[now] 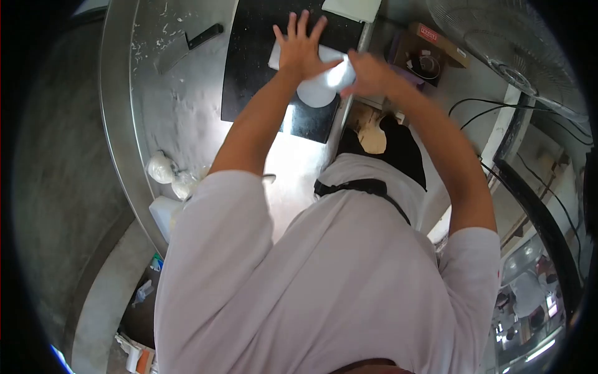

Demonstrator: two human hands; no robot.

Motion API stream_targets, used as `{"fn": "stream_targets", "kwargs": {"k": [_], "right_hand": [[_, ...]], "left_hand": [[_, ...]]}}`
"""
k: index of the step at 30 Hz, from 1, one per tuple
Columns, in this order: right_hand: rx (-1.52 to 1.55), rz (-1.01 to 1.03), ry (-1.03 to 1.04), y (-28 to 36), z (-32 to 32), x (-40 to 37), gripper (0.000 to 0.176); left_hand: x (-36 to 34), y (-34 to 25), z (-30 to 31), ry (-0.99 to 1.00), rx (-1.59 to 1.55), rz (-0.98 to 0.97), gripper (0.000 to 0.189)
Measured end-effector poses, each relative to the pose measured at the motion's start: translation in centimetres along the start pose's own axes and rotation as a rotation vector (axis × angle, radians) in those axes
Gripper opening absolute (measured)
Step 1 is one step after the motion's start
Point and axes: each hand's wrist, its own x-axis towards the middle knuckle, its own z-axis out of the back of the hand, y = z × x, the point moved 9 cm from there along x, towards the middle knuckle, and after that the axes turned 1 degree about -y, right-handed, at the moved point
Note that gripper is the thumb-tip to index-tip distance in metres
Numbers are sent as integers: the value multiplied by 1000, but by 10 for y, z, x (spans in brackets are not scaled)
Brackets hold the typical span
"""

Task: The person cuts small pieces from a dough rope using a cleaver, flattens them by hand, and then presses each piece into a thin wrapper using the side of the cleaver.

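My left hand (302,53) lies with its fingers spread over a white sheet-like piece (274,57) on a black board (249,93). Its thumb points toward my right hand (372,76), which is smeared by motion and has its fingers closed at the edge of a shiny, translucent plastic sheet (337,75). Below that sheet shows a white, rounded flat piece (316,95). To the left, a cleaver (174,54) with a black handle rests on the steel table (187,106).
Plastic-wrapped white balls (161,167) sit near the table's left edge, beside a white container (163,215). A pale green pad (352,9) is at the board's far right corner. Rightward are a cardboard box (458,56), a fan (507,43) and black cables (473,101).
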Motion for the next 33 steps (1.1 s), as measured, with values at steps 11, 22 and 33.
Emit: {"fn": "stream_targets", "kwargs": {"k": [11,22,33], "right_hand": [[-153,199,-4,-2,33,23,82],[-261,320,-65,-30,32,34,84],[163,283,53,-59,9,21,86]], "left_hand": [[15,-11,34,123,15,298,113],[18,-19,31,113,43,364,117],[28,-39,14,171,78,227,121]]}}
